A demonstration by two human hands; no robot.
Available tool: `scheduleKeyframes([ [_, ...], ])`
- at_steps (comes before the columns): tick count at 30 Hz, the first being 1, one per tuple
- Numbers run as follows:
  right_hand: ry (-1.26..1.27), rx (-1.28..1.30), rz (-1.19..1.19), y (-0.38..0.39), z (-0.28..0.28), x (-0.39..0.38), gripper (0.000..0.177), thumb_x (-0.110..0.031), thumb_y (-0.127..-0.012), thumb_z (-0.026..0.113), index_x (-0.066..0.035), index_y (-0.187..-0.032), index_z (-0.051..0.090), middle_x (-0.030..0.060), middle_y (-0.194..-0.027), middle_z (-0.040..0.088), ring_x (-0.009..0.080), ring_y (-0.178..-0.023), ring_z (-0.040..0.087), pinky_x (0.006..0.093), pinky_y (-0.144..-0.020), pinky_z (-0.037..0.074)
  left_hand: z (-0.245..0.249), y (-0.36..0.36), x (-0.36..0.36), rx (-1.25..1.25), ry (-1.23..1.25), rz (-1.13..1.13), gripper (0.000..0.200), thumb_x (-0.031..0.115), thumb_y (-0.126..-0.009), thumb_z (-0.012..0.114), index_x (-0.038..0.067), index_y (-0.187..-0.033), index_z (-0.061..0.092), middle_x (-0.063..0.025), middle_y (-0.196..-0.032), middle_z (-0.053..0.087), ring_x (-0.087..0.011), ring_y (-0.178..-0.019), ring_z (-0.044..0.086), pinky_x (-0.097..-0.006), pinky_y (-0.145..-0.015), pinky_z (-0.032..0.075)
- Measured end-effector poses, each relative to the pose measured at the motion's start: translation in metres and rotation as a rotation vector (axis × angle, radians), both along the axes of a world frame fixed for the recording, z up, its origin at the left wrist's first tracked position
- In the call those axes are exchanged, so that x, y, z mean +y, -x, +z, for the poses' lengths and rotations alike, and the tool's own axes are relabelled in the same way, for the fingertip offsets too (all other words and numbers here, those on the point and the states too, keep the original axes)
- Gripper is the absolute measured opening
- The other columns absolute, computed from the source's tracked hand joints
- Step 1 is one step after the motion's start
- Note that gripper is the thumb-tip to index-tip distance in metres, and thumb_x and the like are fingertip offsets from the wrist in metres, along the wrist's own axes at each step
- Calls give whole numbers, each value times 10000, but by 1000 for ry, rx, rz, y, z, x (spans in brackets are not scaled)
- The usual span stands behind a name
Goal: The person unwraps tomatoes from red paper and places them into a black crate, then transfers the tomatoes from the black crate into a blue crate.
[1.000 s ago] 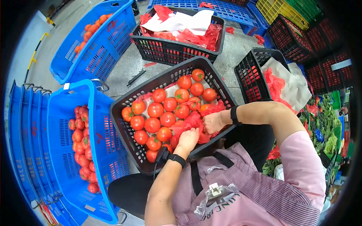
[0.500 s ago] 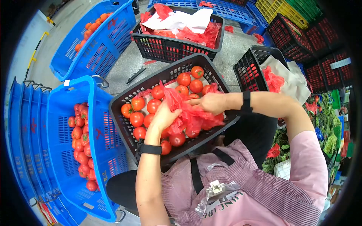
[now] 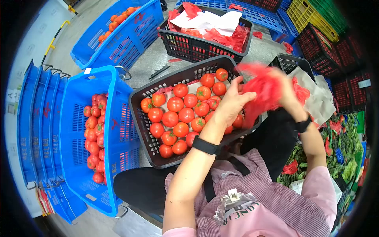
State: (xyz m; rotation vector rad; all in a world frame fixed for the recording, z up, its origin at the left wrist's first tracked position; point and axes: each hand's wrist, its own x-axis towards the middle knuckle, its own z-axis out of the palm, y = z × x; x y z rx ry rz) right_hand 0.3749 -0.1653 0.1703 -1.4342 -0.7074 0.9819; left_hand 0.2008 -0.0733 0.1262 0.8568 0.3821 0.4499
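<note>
Red tomatoes point(image 3: 186, 115) lie in several rows in a dark crate point(image 3: 139, 130) tilted in front of me. Over its right end is a bunch of red plastic sheets point(image 3: 262, 93), smeared by motion. My left hand point(image 3: 233, 102) is at the near left side of this bunch, thumb and fingers apart, with nothing visible between them. My right hand point(image 3: 285, 89) is closed round the bunch from the right, its fingers blurred. Pale lining shows between the tomatoes.
At left stands a blue basket point(image 3: 122, 106) of tomatoes, with another blue basket point(image 3: 134, 33) behind it. A black crate point(image 3: 189, 49) with red and white wrapping is beyond. To the right are a smaller black crate point(image 3: 294, 61) and leafy greens point(image 3: 316, 152).
Both hands have moved right, from over the crate's middle to its right end. The red sheets are lifted off the tomatoes, uncovering them. My left hand's fingers have spread.
</note>
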Motion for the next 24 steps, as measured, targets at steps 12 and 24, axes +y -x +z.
scheduleKeyframes([
  [12, 1249, -1770, 122, -305, -75, -260, 553, -194, -715, 660, -110, -1243, 519, 257, -1028, 609, 381, -920, 608, 463, -772, 485, -100, 190, 76, 1154, -733, 227, 597, 219, -732, 705, -38, -1231, 500, -252, -1208, 526, -342, -1132, 518, -384, -973, 407],
  [24, 331, -1650, 1073, 30, -136, 38, 457, -138, -743, 641, -75, -1186, 550, 174, -1027, 591, 305, -751, 657, 408, -621, 532, -139, 131, 56, 1352, -884, 97, 833, 291, -704, 750, 2, -1361, 328, -280, -1361, 345, -400, -1285, 327, -439, -1058, 318],
])
